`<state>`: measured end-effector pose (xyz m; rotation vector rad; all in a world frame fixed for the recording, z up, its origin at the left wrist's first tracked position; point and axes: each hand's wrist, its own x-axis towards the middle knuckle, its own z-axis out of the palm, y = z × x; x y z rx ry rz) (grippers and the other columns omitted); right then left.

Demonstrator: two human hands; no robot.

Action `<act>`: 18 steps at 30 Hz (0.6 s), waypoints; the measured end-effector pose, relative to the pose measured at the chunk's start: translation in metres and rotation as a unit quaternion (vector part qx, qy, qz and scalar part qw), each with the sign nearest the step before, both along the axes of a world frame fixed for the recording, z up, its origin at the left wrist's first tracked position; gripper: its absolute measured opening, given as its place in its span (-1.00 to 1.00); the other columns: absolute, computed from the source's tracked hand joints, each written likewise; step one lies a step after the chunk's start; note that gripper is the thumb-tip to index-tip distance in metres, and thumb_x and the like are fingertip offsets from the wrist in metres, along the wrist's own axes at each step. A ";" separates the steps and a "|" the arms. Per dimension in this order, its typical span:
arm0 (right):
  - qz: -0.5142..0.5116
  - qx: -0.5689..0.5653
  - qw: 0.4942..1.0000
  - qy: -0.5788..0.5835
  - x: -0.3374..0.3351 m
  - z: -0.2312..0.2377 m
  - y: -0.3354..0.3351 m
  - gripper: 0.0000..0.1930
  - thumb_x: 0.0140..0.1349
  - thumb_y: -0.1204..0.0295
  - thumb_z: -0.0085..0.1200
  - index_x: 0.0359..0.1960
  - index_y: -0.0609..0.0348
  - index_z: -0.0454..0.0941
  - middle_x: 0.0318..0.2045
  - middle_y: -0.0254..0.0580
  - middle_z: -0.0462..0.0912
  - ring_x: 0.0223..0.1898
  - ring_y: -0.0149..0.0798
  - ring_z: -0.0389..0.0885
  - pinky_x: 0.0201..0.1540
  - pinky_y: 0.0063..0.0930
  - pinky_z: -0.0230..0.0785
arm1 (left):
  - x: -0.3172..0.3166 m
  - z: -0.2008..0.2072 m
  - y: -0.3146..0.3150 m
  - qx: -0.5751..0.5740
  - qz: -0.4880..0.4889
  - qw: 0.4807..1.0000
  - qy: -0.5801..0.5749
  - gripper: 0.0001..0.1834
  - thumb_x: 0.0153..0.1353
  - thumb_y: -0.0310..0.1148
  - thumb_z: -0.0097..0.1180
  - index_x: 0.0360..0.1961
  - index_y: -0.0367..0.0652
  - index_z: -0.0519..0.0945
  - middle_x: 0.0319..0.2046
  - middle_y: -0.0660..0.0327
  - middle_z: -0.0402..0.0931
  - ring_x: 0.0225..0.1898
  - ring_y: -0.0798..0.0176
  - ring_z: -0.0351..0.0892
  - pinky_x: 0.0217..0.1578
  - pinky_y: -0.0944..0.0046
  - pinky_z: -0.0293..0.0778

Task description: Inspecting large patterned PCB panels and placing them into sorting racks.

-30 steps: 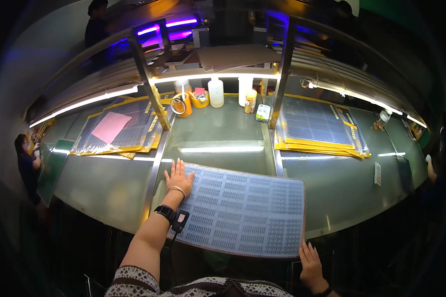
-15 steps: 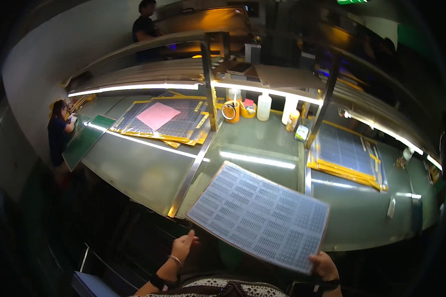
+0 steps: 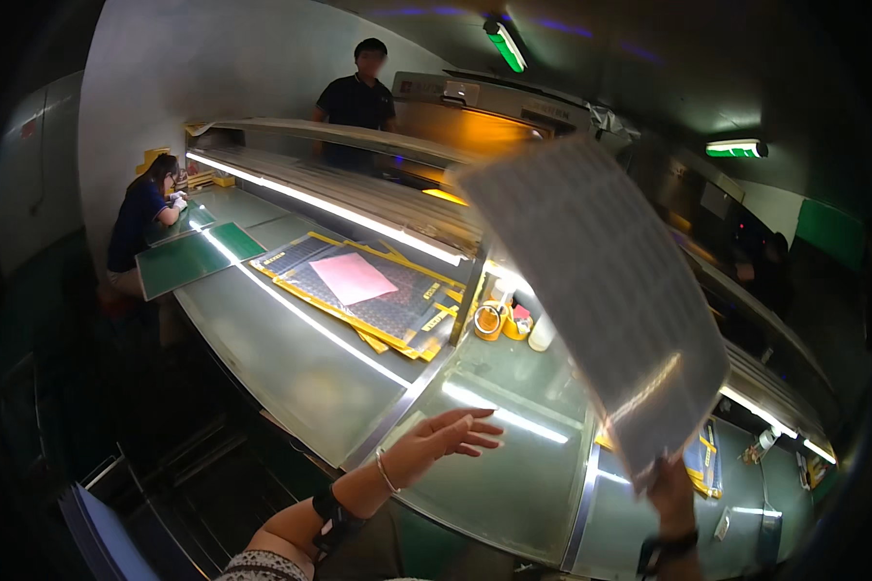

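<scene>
Head view, right hand (image 3: 670, 489) gripping raised printed sheet (image 3: 601, 290), left hand (image 3: 441, 441) spread open above glass worktable (image 3: 300, 358)

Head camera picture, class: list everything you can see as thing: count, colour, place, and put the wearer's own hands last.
Large thin printed sheet: one, pale grey with a fine grid, raised in the air at right, held by its lower edge.
Long glass-topped workbench: one, grey-green, running from upper left to lower right, with bright light strips.
Stack of dark panels with yellow edges: one stack, mid bench.
Pink sheet: one, lying on that stack.
Tape rolls and small white bottle: a few, yellow, red and white, beside the bench post.
Green panels: two, far left bench.
Seated person: one, dark top, far left.
Standing person: one, dark shirt, behind the bench.
Left hand: open, empty, above the glass.
Right hand: gripping the sheet's lower edge.
</scene>
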<state>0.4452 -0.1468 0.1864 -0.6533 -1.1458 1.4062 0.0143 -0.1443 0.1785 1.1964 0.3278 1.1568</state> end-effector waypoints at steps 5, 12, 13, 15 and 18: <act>-0.209 0.212 0.923 -0.244 -0.072 0.131 0.226 -0.93 0.11 0.40 0.12 -0.46 -0.01 0.47 -0.53 -0.47 0.53 -0.51 -0.49 0.50 -0.48 -0.65 0.38 | -0.025 -0.098 -0.010 -0.148 0.022 0.978 0.145 -0.61 0.29 -0.21 -0.08 0.04 -0.22 0.43 -0.16 0.19 0.54 -0.15 0.38 0.52 -0.12 0.40 0.40; 0.060 0.009 0.994 0.094 -0.317 0.185 0.403 -0.85 0.08 0.60 0.01 -0.29 0.32 0.44 -0.32 0.01 0.61 -0.28 -0.08 0.62 -0.17 -0.27 0.54 | -0.114 -0.195 -0.128 -0.415 0.262 0.863 0.116 -0.67 0.27 -0.26 -0.05 -0.06 -0.27 0.47 -0.22 0.08 0.56 -0.20 0.28 0.56 -0.18 0.38 0.45; 0.083 0.020 0.992 0.088 -0.340 0.182 0.418 -0.85 0.09 0.59 0.00 -0.29 0.35 0.43 -0.33 0.03 0.61 -0.30 -0.07 0.62 -0.18 -0.27 0.55 | -0.127 -0.213 -0.152 -0.449 0.316 0.826 0.128 -0.68 0.26 -0.26 -0.04 -0.09 -0.27 0.47 -0.24 0.08 0.57 -0.24 0.29 0.57 -0.23 0.36 0.48; 0.125 0.054 0.989 0.053 -0.371 0.184 0.445 -0.83 0.12 0.55 -0.02 -0.27 0.41 0.43 -0.33 0.08 0.61 -0.31 -0.05 0.63 -0.20 -0.28 0.56 | -0.152 -0.266 -0.189 -0.504 0.431 0.741 0.105 -0.77 0.21 -0.31 0.01 -0.24 -0.27 0.51 -0.36 0.13 0.60 -0.41 0.33 0.59 -0.42 0.38 0.50; 0.209 0.032 0.975 0.061 -0.429 0.180 0.419 -0.80 0.17 0.44 -0.01 -0.26 0.35 0.44 -0.30 0.03 0.60 -0.26 -0.15 0.61 -0.17 -0.43 0.51 | -0.174 -0.327 -0.235 -0.555 0.526 0.639 0.082 -0.85 0.17 -0.35 0.01 -0.34 -0.20 0.53 -0.43 0.16 0.58 -0.45 0.32 0.57 -0.48 0.36 0.47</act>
